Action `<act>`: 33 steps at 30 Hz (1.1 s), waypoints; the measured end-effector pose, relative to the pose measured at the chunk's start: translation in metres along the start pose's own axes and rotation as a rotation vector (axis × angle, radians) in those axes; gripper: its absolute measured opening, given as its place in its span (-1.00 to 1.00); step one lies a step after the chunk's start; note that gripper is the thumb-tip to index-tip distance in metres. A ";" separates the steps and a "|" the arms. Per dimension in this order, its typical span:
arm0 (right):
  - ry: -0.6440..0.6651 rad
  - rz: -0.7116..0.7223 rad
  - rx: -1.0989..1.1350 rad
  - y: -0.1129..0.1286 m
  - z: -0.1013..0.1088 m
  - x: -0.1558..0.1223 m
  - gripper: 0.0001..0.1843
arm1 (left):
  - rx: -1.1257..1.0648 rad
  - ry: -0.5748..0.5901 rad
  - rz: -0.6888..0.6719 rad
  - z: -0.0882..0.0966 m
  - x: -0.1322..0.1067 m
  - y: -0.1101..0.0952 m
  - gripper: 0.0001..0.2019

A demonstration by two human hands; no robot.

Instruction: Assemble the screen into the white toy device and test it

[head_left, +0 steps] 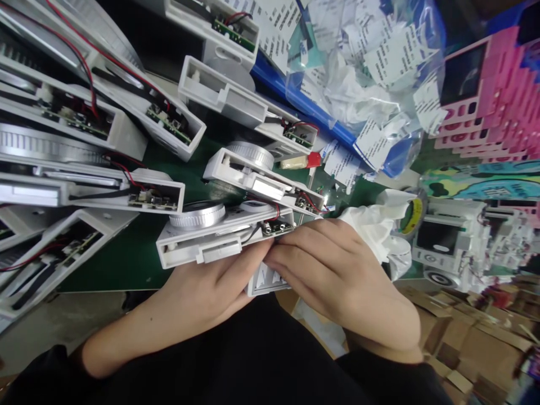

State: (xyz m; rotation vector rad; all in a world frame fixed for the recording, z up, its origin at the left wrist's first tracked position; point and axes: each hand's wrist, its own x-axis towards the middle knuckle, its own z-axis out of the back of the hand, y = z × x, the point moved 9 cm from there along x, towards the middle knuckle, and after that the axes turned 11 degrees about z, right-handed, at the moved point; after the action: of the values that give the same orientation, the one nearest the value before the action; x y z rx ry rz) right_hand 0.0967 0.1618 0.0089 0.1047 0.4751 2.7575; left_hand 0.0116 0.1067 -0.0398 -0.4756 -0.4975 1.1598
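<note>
Currently, the left hand (206, 284) and the right hand (337, 264) are working close together on the near side of the blue tray (346, 136), over the edge of the green table (126, 256). An open white housing (202, 253) is sitting between the tray and the person, to the left of the tray's near corner, with a ribbed silver dial (198, 215) rising from its far side and a small circuit board (276, 226) showing at its right end. The left hand is curling partly closed against the housing's near side, its thumb pointing toward the board; whether it is gripping the housing, I cannot tell. The right hand is bunching its fingers together beside the board; anything between the fingertips is being hidden. Below them, a white part (258, 286) is peeking out, and its link to the housing is unclear.

Just on the near side of the tray, another white housing (248, 177) is lying beside a red-tipped stick (299, 161). More open housings (160, 121) are spreading to the tray's left. Inside the tray, a clear bag (358, 95) is holding printed papers. To the tray's right, pink cases (493, 107) are standing stacked.
</note>
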 end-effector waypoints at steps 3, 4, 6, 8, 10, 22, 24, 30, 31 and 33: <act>0.020 0.046 -0.080 0.004 0.001 0.003 -0.88 | -0.001 0.000 0.005 0.000 0.001 0.000 -0.34; 0.015 0.060 -0.105 0.005 0.002 0.002 -0.89 | 0.000 -0.004 0.005 0.001 0.001 0.000 -0.35; 0.003 0.085 -0.123 0.009 0.004 -0.001 -0.89 | 0.002 -0.015 0.002 0.002 0.002 -0.001 -0.41; -0.014 0.080 -0.108 0.010 0.005 -0.007 -0.89 | 0.000 -0.024 0.001 0.003 0.003 -0.002 -0.46; -0.048 0.059 -0.108 0.009 0.007 -0.013 -0.88 | -0.003 -0.024 0.000 0.003 0.003 -0.002 -0.49; -0.062 0.093 -0.212 0.015 0.010 -0.001 -0.82 | -0.027 -0.036 0.018 0.001 0.003 -0.001 -0.46; -0.051 0.110 -0.235 0.017 0.010 0.000 -0.80 | -0.028 -0.041 0.024 0.002 0.004 0.000 -0.49; -0.029 0.123 -0.239 0.017 0.009 -0.003 -0.83 | -0.035 -0.040 0.015 0.003 0.005 -0.001 -0.48; -0.035 0.118 -0.237 0.017 0.009 -0.004 -0.84 | -0.036 -0.041 0.010 0.003 0.005 -0.002 -0.48; -0.045 0.111 -0.236 0.017 0.009 -0.006 -0.85 | -0.038 -0.038 0.009 0.003 0.005 -0.002 -0.48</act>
State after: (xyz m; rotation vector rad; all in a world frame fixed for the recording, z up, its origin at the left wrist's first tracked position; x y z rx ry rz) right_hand 0.0980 0.1479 0.0226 0.1383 0.1338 2.8887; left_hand 0.0131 0.1110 -0.0356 -0.4893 -0.5519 1.1714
